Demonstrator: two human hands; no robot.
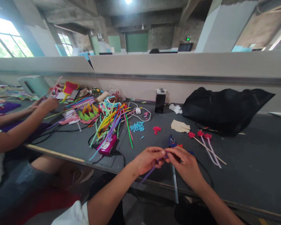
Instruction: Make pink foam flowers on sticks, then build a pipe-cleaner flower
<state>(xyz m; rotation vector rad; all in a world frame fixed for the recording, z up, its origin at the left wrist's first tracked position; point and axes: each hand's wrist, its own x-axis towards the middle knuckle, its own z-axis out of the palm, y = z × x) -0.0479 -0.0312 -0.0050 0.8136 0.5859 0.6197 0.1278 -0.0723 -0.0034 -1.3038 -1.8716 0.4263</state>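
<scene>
My left hand (148, 160) and my right hand (186, 164) meet over the near edge of the dark table (248, 162). Both pinch a purple pipe cleaner (152, 170) between their fingertips; its loose end trails down to the left below my left hand. A thin blue-grey stick (175, 184) runs downward under my right hand. Just beyond my fingers lies a small dark blue and red craft piece (172, 141). To the right lie three red flower heads on pale stems (207, 143).
A heap of coloured pipe cleaners (110, 120) and a pink hot-glue gun (107, 146) lie left of centre. A black bag (224, 107) sits at the back right, a black cup (160, 100) near the wall. Another person's arms (25, 120) work at the left.
</scene>
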